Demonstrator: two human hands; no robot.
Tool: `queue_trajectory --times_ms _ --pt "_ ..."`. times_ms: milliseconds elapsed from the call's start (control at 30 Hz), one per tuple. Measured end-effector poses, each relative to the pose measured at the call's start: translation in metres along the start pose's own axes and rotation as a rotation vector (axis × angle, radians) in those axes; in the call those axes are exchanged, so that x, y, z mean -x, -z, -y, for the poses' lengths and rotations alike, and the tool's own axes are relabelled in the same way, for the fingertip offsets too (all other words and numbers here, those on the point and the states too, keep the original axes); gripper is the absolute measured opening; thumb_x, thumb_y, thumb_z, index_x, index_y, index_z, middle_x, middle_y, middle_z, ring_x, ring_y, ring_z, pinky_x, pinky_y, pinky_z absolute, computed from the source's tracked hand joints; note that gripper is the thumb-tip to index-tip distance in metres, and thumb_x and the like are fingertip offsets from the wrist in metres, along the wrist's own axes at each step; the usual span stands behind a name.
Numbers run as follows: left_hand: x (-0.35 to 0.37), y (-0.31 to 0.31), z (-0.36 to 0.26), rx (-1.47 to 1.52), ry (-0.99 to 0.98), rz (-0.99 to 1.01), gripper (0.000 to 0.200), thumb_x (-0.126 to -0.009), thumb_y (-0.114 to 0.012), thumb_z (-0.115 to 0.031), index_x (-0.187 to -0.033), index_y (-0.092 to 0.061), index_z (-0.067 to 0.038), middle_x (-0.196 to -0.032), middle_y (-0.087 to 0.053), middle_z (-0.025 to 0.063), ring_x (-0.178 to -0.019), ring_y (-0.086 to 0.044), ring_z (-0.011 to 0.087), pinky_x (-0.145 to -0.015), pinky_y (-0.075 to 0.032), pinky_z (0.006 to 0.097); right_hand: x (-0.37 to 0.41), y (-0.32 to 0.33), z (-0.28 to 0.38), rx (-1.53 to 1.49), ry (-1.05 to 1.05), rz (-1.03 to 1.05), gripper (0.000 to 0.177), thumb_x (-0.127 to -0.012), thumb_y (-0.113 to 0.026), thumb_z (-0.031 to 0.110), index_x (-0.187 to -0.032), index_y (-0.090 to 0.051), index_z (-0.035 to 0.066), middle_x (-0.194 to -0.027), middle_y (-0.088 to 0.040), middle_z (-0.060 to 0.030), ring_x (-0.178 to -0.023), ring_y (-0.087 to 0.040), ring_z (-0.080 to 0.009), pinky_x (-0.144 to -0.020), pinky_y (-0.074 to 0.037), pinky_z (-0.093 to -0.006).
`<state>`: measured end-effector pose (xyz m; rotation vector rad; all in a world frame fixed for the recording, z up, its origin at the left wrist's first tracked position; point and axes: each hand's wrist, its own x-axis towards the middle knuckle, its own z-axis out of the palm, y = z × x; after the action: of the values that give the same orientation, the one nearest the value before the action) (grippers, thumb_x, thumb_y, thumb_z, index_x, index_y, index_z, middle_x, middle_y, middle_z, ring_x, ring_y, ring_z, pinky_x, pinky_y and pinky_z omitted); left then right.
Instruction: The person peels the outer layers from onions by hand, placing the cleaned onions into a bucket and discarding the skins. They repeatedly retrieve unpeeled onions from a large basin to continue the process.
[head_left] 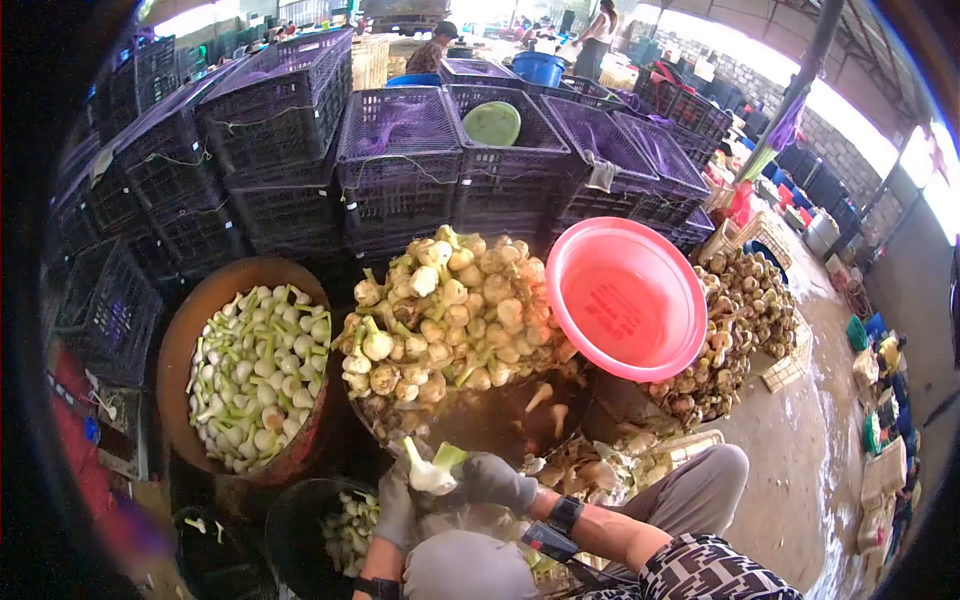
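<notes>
A white garlic bulb [430, 474] with a short green stem is held up at the near rim of the heap. My left hand [394, 508], in a grey glove, grips it from the left. My right hand [496, 480], gloved too, is closed right beside its stem side; what lies inside those fingers is hidden. Just beyond the hands, a pile of unpeeled garlic [450, 310] rests on a wide, dark round surface [480, 425]. To the left, a brown tub [178, 375] holds many clean white bulbs with green stems.
A pink basin [690, 320] leans on the pile's right side, near more brown garlic [745, 320]. Dark crates [400, 200] form a wall ahead. A black bucket [290, 520] with bulbs stands at lower left. Loose skins [600, 470] lie near my knee. People work farther back.
</notes>
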<state>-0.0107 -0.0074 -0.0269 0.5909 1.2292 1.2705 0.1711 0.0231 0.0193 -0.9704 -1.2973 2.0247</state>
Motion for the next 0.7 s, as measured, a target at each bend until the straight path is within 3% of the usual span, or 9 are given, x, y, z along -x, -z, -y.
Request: queue_trajectory --times_ms 33,100,233,300,333,400,533,633,700 --pt "-0.003 0.006 -0.003 -0.254 -0.272 -0.054 0.033 -0.084 -0.056 -0.034 -0.087 -0.061 -0.001 -0.084 -0.061 0.0016 -0.078 -0.054 0.0110 -0.069 -0.044 0.0289 -0.001 -0.001 -0.001 -0.187 -0.068 -0.043 0.020 -0.080 -0.056 0.006 -0.099 -0.058 -0.002 -0.093 -0.060 -0.0058 -0.080 -0.053 -0.0112 -0.072 -0.046 -0.0263" --pt "-0.003 0.007 -0.005 -0.163 -0.287 -0.132 0.031 -0.079 -0.063 -0.032 -0.088 -0.061 -0.002 -0.084 -0.062 0.0058 -0.079 -0.057 0.0157 -0.070 -0.044 0.0298 -0.007 -0.005 -0.005 -0.562 -0.200 -0.132 0.021 -0.080 -0.054 0.005 -0.099 -0.058 -0.002 -0.092 -0.060 -0.0055 -0.079 -0.053 -0.0110 -0.073 -0.045 -0.0257" --pt "0.005 -0.012 -0.024 -0.751 -0.395 -0.206 0.024 -0.073 -0.069 -0.025 -0.083 -0.062 -0.005 -0.078 -0.062 0.0111 -0.070 -0.059 0.0232 -0.064 -0.045 0.0309 -0.010 -0.015 0.001 0.342 -0.058 -0.127 0.023 -0.075 -0.048 0.001 -0.096 -0.059 -0.003 -0.084 -0.058 -0.0049 -0.079 -0.052 -0.0106 -0.072 -0.044 -0.0252" --pt "-0.001 -0.007 -0.013 -0.776 -0.245 -0.230 0.021 -0.071 -0.071 -0.022 -0.079 -0.062 -0.005 -0.074 -0.061 0.0124 -0.065 -0.058 0.0270 -0.060 -0.045 0.0320 -0.019 -0.008 -0.025 0.007 -0.164 -0.137 0.020 -0.074 -0.054 0.004 -0.093 -0.059 -0.001 -0.082 -0.058 -0.0054 -0.076 -0.052 -0.0119 -0.070 -0.044 -0.0258" --pt "-0.006 0.002 -0.001 -0.873 -0.352 -0.202 0.018 -0.070 -0.070 -0.018 -0.076 -0.061 -0.003 -0.068 -0.060 0.0092 -0.059 -0.057 0.0218 -0.056 -0.044 0.0326 -0.021 0.000 -0.027 0.024 -0.145 -0.073 0.019 -0.074 -0.057 0.005 -0.091 -0.059 0.001 -0.081 -0.059 -0.0062 -0.073 -0.052 -0.0132 -0.068 -0.044 -0.0264" --pt "0.001 0.001 -0.012 -0.810 -0.310 -0.133 0.017 -0.072 -0.070 -0.016 -0.080 -0.062 -0.003 -0.071 -0.063 0.0083 -0.063 -0.058 0.0160 -0.058 -0.045 0.0294 -0.015 0.019 -0.030 0.697 0.197 -0.033 0.019 -0.070 -0.067 0.012 -0.084 -0.060 0.003 -0.077 -0.059 -0.0075 -0.069 -0.054 -0.0172 -0.066 -0.044 -0.0277" --pt "0.004 0.009 -0.019 -0.100 -0.130 0.176 0.012 -0.075 -0.066 -0.009 -0.076 -0.058 0.000 -0.075 -0.060 0.0046 -0.069 -0.056 0.0125 -0.060 -0.046 0.0281 0.025 0.008 0.039 0.221 0.097 -0.108 0.015 -0.073 -0.060 0.008 -0.085 -0.059 0.000 -0.076 -0.058 -0.0045 -0.069 -0.049 -0.0126 -0.063 -0.044 -0.0287" --pt "0.013 0.008 -0.037 -0.045 -0.152 0.283 0.010 -0.077 -0.064 -0.007 -0.076 -0.057 0.000 -0.084 -0.060 0.0053 -0.077 -0.056 0.0144 -0.070 -0.047 0.0275 0.039 0.033 0.026 0.676 0.278 -0.179 0.024 -0.063 -0.075 0.011 -0.080 -0.060 0.003 -0.068 -0.057 0.0007 -0.063 -0.041 -0.0054 -0.056 -0.042 -0.0268" --pt "0.018 0.017 -0.040 0.149 -0.111 0.328 0.011 -0.081 -0.061 -0.010 -0.086 -0.057 0.000 -0.091 -0.060 0.0065 -0.087 -0.056 0.0154 -0.081 -0.046 0.0299 0.055 0.039 0.041 0.673 0.357 -0.140 0.026 -0.062 -0.076 0.012 -0.081 -0.060 0.004 -0.071 -0.059 -0.0005 -0.062 -0.044 -0.0067 -0.057 -0.043 -0.0261"
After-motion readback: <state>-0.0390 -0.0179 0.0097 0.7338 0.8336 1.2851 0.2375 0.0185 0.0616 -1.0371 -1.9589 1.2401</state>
